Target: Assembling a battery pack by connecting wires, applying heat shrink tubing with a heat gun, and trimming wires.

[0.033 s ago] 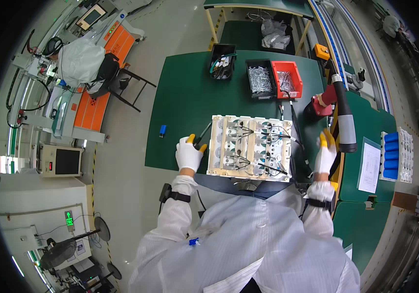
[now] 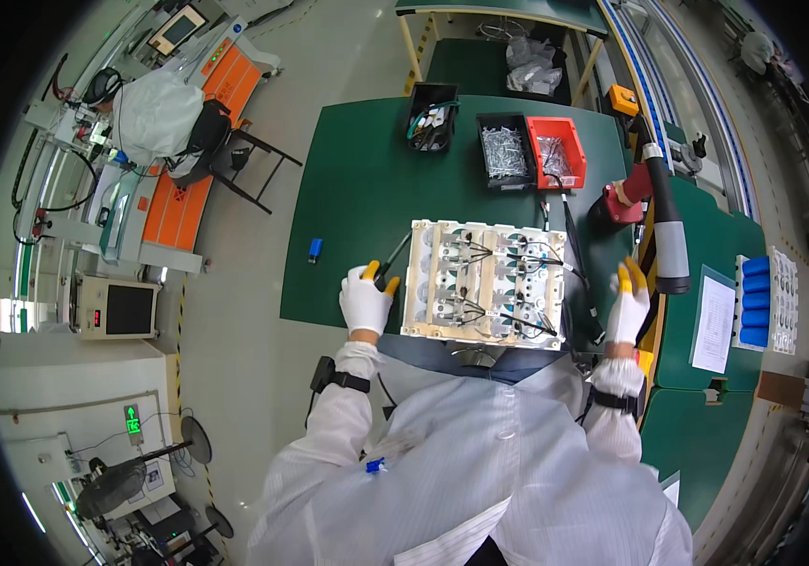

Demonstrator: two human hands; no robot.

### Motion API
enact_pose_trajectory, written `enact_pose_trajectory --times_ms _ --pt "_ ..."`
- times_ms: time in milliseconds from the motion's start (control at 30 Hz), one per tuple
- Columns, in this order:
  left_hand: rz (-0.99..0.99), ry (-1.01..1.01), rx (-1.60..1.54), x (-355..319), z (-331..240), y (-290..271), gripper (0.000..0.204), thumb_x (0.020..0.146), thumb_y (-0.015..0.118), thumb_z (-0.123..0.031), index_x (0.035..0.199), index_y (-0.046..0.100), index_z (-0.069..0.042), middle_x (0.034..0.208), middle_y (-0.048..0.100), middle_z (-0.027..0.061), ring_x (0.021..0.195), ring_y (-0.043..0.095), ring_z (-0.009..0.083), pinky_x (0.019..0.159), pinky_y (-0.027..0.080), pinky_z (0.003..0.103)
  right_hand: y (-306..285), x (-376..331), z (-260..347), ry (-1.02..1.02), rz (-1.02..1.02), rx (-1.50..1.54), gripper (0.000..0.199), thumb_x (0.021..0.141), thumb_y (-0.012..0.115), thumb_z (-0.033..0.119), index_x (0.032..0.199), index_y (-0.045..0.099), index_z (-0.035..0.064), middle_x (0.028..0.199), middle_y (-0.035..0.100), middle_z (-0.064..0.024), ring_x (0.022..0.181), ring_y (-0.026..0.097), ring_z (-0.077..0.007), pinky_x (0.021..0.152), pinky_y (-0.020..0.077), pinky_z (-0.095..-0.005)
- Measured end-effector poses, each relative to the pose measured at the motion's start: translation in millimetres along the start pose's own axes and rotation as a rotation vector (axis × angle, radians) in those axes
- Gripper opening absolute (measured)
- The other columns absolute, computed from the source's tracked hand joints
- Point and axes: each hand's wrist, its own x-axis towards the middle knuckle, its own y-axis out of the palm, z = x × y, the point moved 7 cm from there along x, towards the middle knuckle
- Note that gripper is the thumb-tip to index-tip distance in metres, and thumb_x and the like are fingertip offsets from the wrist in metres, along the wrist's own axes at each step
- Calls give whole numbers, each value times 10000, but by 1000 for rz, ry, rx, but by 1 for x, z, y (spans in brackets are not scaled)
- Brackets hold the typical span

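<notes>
Closed around a dark tool (image 2: pixel 391 261), seemingly a screwdriver, the left hand (image 2: pixel 365 300) sits just left of the white frame (image 2: pixel 484 283); its shaft is angled up-right toward the frame. Beyond, the right hand (image 2: pixel 627 307) is held open, empty.

Hands (image 2: pixel 365 300) (image 2: pixel 627 307) beside frame (image 2: pixel 484 283) — bins (image 2: pixel 506 151) behind
</notes>
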Motion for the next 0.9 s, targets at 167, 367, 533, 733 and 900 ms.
enact_pose_trajectory --times_ms 167,367,533,733,900 --pt "-90 -164 -343 -6 39 24 281 901 706 -208 1125 692 -39 993 672 139 895 657 308 796 516 388 8 -57 62 -46 180 22 250 988 644 139 1211 682 32 901 668 -7 760 577 -63 699 448 -197" --pt "264 -221 -1414 -26 -80 -96 220 1057 492 -187 1151 590 -14 852 638 16 675 541 65 600 436 209 71 -91 175 -350 607 -204 242 935 690 113 1158 703 21 900 693 -34 773 604 -94 727 473 -234" --pt "658 33 -1373 -77 -159 -115 208 1045 517 -172 1161 581 -12 840 618 28 693 528 77 629 439 222 148 -156 186 -193 1201 100 256 939 704 185 1115 690 0 930 726 -83 783 643 -127 757 517 -251" --pt "670 56 -1474 -107 -146 -103 297 1011 592 -231 1144 595 35 867 662 80 748 606 157 704 484 263 138 -177 157 152 1296 -55 217 925 719 208 993 724 2 885 722 -96 755 684 -156 697 549 -275" --pt "1045 457 -1161 -124 -142 -120 242 1018 555 -255 950 626 -34 838 649 61 763 614 168 724 498 298 119 -176 200 -469 1442 75 209 916 708 212 922 699 3 884 715 -120 741 700 -200 679 584 -315"
